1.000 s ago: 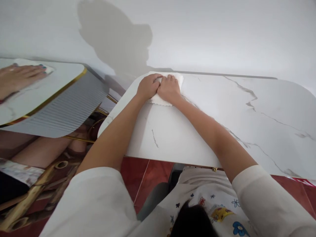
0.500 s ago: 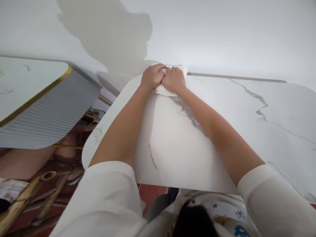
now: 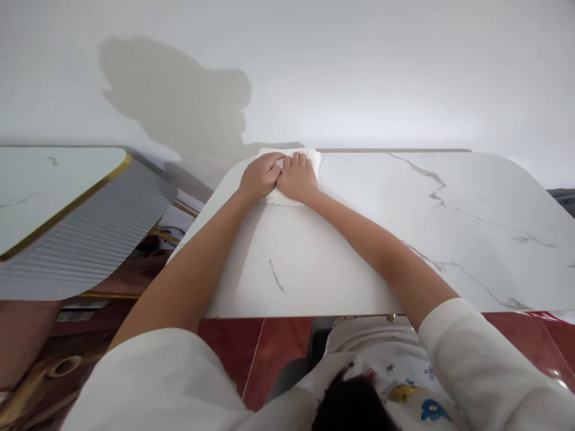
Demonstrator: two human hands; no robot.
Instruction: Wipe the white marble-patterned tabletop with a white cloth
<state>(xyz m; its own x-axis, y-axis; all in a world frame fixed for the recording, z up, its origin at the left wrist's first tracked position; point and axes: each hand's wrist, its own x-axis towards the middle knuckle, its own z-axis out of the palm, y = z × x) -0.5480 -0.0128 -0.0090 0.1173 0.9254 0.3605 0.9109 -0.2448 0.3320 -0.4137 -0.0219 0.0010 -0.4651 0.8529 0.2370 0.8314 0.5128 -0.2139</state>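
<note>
A white marble-patterned table (image 3: 404, 239) stretches in front of me, its far edge against a white wall. At its far left corner lies a folded white cloth (image 3: 287, 179). My left hand (image 3: 259, 176) and my right hand (image 3: 296, 176) press down on the cloth side by side, fingers curled over it, both arms stretched out across the tabletop. Most of the cloth is hidden under my hands; only its edges show.
A second table (image 3: 54, 197) with a gold rim and ribbed grey side stands to the left, a gap between the two. Red floor tiles (image 3: 251, 347) show below the near edge. A shadow falls on the white wall (image 3: 359, 72) behind.
Both hands with the cloth stay at the table's far left corner while the view has shifted. The other person's hand seen on the left table a second ago is out of view.
</note>
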